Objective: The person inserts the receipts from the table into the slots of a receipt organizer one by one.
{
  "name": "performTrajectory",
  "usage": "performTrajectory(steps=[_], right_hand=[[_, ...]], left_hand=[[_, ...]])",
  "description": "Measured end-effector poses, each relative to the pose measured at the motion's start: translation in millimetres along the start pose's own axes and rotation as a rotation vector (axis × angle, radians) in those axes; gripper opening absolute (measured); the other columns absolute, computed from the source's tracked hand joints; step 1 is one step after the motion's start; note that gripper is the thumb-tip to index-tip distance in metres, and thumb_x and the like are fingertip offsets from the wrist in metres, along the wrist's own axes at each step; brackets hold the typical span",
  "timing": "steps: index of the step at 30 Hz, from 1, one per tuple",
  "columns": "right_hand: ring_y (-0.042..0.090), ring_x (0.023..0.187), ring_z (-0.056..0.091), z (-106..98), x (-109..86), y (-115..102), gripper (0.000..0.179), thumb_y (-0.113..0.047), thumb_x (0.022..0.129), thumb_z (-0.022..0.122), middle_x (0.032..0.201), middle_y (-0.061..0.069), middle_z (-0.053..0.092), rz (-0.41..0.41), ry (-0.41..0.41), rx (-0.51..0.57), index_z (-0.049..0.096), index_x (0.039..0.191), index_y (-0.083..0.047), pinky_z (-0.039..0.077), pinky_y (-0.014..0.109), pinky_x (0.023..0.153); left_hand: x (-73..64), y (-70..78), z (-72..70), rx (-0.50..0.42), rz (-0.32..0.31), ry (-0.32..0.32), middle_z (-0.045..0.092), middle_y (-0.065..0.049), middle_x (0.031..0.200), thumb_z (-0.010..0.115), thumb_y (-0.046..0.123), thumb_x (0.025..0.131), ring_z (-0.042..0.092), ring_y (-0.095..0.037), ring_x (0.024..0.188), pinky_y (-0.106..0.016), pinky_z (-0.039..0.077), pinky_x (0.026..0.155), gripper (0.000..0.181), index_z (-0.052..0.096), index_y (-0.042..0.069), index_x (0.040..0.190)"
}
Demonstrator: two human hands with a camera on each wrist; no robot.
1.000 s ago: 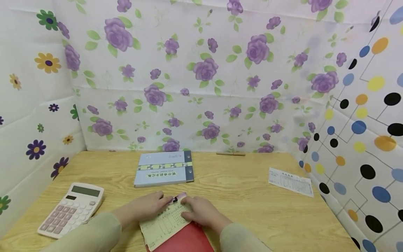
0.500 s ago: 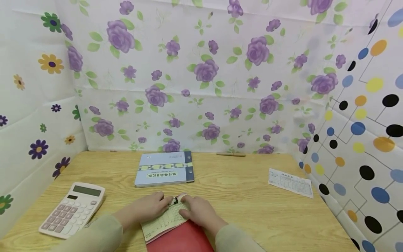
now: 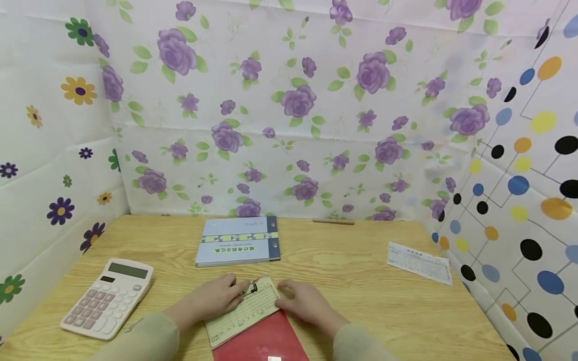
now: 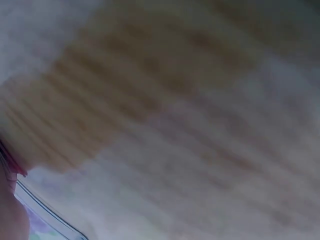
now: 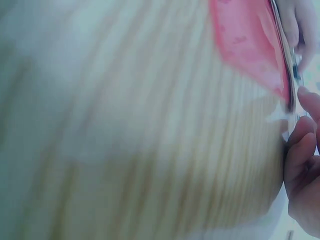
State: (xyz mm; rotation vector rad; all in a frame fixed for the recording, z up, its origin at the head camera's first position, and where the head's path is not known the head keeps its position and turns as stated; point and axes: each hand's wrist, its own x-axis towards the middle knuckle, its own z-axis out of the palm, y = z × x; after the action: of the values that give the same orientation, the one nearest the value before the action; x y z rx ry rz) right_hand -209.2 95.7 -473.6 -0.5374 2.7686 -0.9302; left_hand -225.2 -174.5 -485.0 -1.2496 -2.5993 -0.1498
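A stack of yellowish gridded voucher sheets point(image 3: 246, 313) lies at a slant over a red folder point(image 3: 266, 338) near the table's front edge. A small black clip point(image 3: 254, 288) sits at its upper edge. My left hand point(image 3: 214, 298) holds the stack at its upper left, thumb beside the clip. Along the right edge of the sheets, my right hand point(image 3: 309, 305) rests with thumb and forefinger apart at the paper's side. The right wrist view shows the right fingers point(image 5: 302, 145) bent near the folder's corner. Mostly blurred table fills the left wrist view.
A pale pink calculator point(image 3: 108, 298) is at the left. Behind the hands lies a blue account book point(image 3: 238, 241). A thin brown stick point(image 3: 333, 221) is by the back cloth, and a white printed slip point(image 3: 419, 262) lies at the right. Patterned cloth surrounds three sides.
My right hand has slid rightward off the top of the sheets to their right edge, uncovering the upper right corner. The left hand stays at the clip.
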Motion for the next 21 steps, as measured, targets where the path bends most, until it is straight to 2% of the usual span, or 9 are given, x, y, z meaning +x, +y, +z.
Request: performTrajectory(steps=[2,3,4,6,9,13,16,21], right_hand=[[0.012,0.046,0.051,-5,-3.3,9,0.047,-0.041,0.084,0.068,0.091,0.004,0.065,0.017,-0.004,0.046,0.06,0.124,-0.017,0.049,0.033,0.05],[0.013,0.047,0.054,-8,-4.8,13,0.047,-0.041,0.084,0.068,0.091,0.005,0.065,0.017,0.001,0.051,0.06,0.124,-0.016,0.049,0.034,0.05],[0.017,0.053,0.058,-11,-6.2,18,0.047,-0.041,0.084,0.067,0.092,0.007,0.066,0.019,0.005,0.048,0.06,0.123,-0.016,0.051,0.037,0.053],[0.024,0.076,0.064,-18,-8.6,27,0.047,-0.042,0.085,0.066,0.1,0.01,0.067,0.013,0.022,0.027,0.06,0.123,-0.015,0.052,0.043,0.07],[0.032,0.111,0.055,-30,-11.5,43,0.046,-0.042,0.085,0.066,0.117,0.011,0.062,0.003,0.068,-0.007,0.062,0.122,-0.014,0.042,0.049,0.092],[0.028,0.098,0.06,-48,-18.0,69,0.049,-0.046,0.084,0.066,0.103,0.007,0.066,0.062,0.117,-0.051,0.061,0.124,-0.018,0.045,0.049,0.084],[0.02,0.086,0.061,-66,-26.2,91,0.052,-0.05,0.081,0.067,0.09,-0.002,0.066,0.149,0.161,-0.123,0.061,0.124,-0.022,0.047,0.046,0.074],[0.024,0.09,0.061,-97,-45.3,129,0.057,-0.054,0.082,0.064,0.095,0.0,0.064,0.27,0.21,-0.201,0.059,0.127,-0.02,0.047,0.049,0.073]], left_hand=[[-0.3,-0.6,-0.1,0.005,0.008,0.01,0.041,0.002,0.081,0.059,0.024,0.092,0.034,-0.007,0.064,-0.022,0.037,0.052,0.037,0.055,0.011,0.126],[-0.6,-0.7,-0.5,0.003,0.014,0.016,0.041,0.002,0.08,0.06,0.023,0.091,0.033,-0.007,0.064,-0.021,0.036,0.052,0.037,0.056,0.01,0.126],[-1.1,-1.0,-0.4,0.001,0.019,0.018,0.041,0.002,0.08,0.06,0.023,0.091,0.033,-0.007,0.064,-0.021,0.035,0.052,0.037,0.056,0.01,0.125],[-2.5,-1.6,-1.0,-0.013,0.018,0.012,0.04,0.002,0.08,0.059,0.023,0.092,0.032,-0.007,0.064,-0.021,0.035,0.053,0.038,0.056,0.009,0.126],[-4.8,-2.6,-1.1,-0.019,0.01,-0.004,0.04,0.003,0.081,0.059,0.023,0.092,0.032,-0.007,0.065,-0.021,0.035,0.054,0.039,0.055,0.008,0.128],[-5.2,-2.9,-0.8,-0.022,-0.006,-0.031,0.04,0.003,0.083,0.058,0.024,0.093,0.032,-0.007,0.066,-0.021,0.034,0.056,0.041,0.054,0.009,0.131],[-3.8,-1.7,-1.5,-0.035,-0.013,-0.042,0.04,0.003,0.083,0.057,0.025,0.094,0.032,-0.007,0.066,-0.021,0.034,0.056,0.041,0.053,0.01,0.132],[-1.5,-0.2,-1.9,-0.033,-0.009,-0.035,0.04,0.003,0.083,0.057,0.025,0.094,0.032,-0.007,0.066,-0.021,0.034,0.056,0.041,0.053,0.01,0.132]])
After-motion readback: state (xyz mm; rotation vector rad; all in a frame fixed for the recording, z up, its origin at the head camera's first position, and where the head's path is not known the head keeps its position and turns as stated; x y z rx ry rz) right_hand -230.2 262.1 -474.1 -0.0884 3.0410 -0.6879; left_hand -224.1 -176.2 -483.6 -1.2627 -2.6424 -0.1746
